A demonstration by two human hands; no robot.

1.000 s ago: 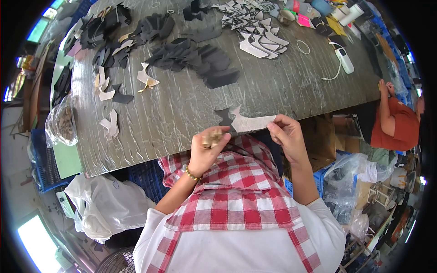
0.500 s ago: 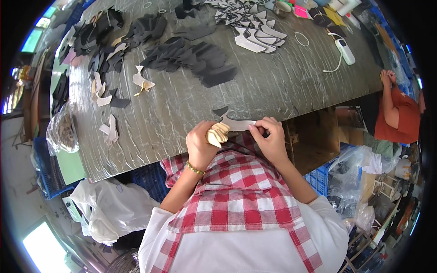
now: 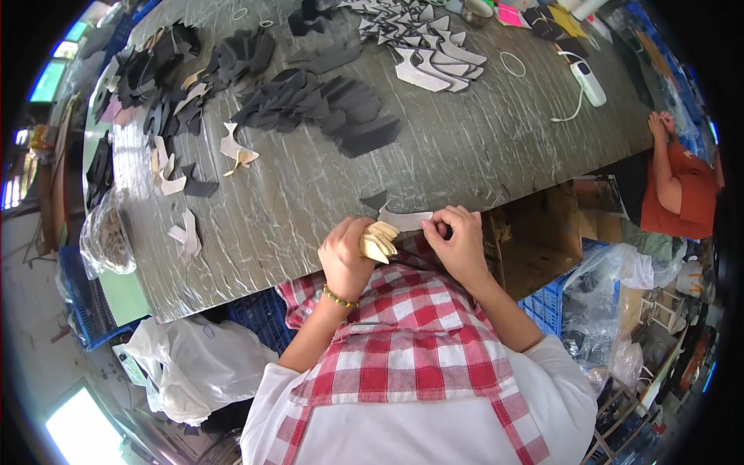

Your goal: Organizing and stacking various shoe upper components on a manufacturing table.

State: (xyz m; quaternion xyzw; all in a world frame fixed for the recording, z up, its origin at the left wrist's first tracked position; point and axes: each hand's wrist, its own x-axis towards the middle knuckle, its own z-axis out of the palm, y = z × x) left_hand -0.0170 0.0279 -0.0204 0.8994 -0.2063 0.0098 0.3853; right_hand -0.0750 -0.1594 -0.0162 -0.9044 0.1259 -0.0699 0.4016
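A fanned bundle of cream-coloured cut pieces [image 3: 378, 242] is gripped in my left hand [image 3: 344, 257], its fingers curled round it. Between my hands, at the table's near edge, stretches a light grey curved cut piece [image 3: 408, 221]. My right hand [image 3: 459, 242] pinches the right end of that piece between thumb and fingers. Its left end meets the bundle by my left fingers; whether they hold it too is hidden. Just beyond lies a small dark grey piece [image 3: 373, 201] on the table.
Dark cut pieces [image 3: 318, 105] lie in overlapping heaps across the plastic-covered table [image 3: 271, 209]. Farther back are light grey pieces [image 3: 430, 68] and a white device with a cable [image 3: 589, 84]. At right stands another person [image 3: 678, 190]. An open box [image 3: 542, 225] sits below the edge.
The view has shifted slightly. My left hand has come a little nearer to me with the bundle, which has tilted somewhat. My right hand keeps its pinch on the grey piece.
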